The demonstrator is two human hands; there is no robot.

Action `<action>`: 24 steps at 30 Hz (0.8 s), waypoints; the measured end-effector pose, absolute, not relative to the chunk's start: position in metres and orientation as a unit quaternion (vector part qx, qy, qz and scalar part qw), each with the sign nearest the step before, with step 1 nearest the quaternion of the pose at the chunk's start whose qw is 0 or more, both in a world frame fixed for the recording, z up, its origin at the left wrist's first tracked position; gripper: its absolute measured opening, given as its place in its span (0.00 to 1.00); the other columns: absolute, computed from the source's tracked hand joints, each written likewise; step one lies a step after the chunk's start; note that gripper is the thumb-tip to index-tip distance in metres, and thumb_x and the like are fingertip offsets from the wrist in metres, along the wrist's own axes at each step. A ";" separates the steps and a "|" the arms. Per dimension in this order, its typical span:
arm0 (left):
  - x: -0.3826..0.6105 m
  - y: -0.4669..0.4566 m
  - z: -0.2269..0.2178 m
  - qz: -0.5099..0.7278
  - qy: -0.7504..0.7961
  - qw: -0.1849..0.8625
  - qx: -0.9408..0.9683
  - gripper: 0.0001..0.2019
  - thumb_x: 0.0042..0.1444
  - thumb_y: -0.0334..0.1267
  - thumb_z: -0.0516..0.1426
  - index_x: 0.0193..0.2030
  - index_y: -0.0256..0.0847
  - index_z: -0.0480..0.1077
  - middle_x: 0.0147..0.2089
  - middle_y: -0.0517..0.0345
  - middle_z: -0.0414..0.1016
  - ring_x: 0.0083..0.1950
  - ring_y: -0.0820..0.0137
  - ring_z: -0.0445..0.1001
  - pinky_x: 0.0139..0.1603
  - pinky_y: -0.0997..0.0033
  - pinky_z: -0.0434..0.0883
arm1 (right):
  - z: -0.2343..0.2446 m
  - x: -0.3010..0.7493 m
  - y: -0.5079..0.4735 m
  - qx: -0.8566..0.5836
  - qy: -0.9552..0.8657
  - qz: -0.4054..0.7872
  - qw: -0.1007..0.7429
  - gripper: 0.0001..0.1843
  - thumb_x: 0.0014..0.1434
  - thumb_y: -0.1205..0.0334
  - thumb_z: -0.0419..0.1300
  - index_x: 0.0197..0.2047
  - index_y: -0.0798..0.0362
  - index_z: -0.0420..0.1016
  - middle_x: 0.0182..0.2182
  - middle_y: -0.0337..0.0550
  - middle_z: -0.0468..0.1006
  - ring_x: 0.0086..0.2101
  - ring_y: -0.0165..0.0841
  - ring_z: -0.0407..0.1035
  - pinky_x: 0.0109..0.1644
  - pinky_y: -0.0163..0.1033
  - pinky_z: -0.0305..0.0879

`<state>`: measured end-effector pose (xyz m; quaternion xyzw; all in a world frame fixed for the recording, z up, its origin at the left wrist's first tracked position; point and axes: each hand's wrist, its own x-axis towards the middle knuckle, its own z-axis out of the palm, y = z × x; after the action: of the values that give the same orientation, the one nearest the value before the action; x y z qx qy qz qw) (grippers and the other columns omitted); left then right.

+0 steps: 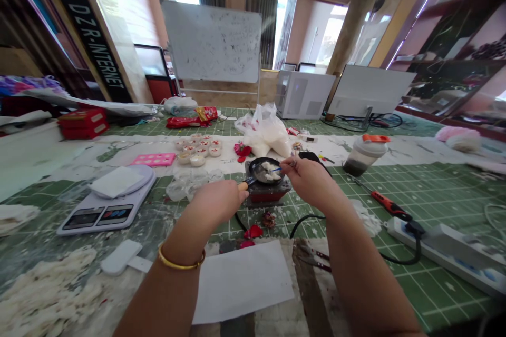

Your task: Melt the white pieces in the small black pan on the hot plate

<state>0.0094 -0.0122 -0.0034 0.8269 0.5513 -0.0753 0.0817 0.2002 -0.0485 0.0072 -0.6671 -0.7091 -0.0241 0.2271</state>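
Note:
A small black frying pan sits on a little dark-red electric hot plate, with white lumps inside it. My left hand is closed round the pan's wooden-ended handle. Over the pan's right rim, my right hand pinches a thin blue stick whose tip reaches the white lumps. Behind the pan stands a clear plastic bag of white material. Clear plastic cups are left of the pan, close to my left hand.
A kitchen scale and pink mould lie left; several filled cups stand behind. At right are a shaker cup, a red-and-black screwdriver and a power strip. White paper lies in front. A black cord runs from the hot plate.

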 end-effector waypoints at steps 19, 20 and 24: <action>0.010 -0.012 -0.004 -0.076 0.553 0.085 0.825 0.23 0.53 0.53 0.39 0.32 0.40 0.67 0.30 0.53 0.72 0.27 0.69 0.68 0.27 0.71 0.62 | 0.004 0.202 -0.045 -0.661 -0.708 0.015 0.248 0.14 0.56 0.56 0.45 0.34 0.50 0.71 0.26 0.39 0.74 0.28 0.30 0.65 0.31 0.33 0.52; 0.010 -0.012 -0.004 -0.080 0.549 0.088 0.827 0.22 0.53 0.53 0.39 0.33 0.40 0.67 0.30 0.54 0.72 0.26 0.69 0.68 0.27 0.71 0.62 | 0.005 0.202 -0.047 -0.662 -0.708 0.006 0.245 0.15 0.56 0.56 0.45 0.34 0.50 0.71 0.26 0.40 0.74 0.29 0.30 0.65 0.31 0.33 0.52; 0.010 -0.012 -0.004 -0.076 0.544 0.075 0.832 0.22 0.53 0.52 0.39 0.34 0.41 0.67 0.31 0.53 0.72 0.27 0.69 0.69 0.27 0.71 0.62 | 0.006 0.198 -0.050 -0.628 -0.735 0.021 0.254 0.16 0.57 0.56 0.44 0.35 0.49 0.71 0.28 0.39 0.74 0.30 0.29 0.65 0.33 0.32 0.53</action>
<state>0.0099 -0.0116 -0.0045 0.8322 0.5442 -0.0762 0.0748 0.1977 -0.0502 0.0058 -0.6284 -0.7348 0.0210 0.2544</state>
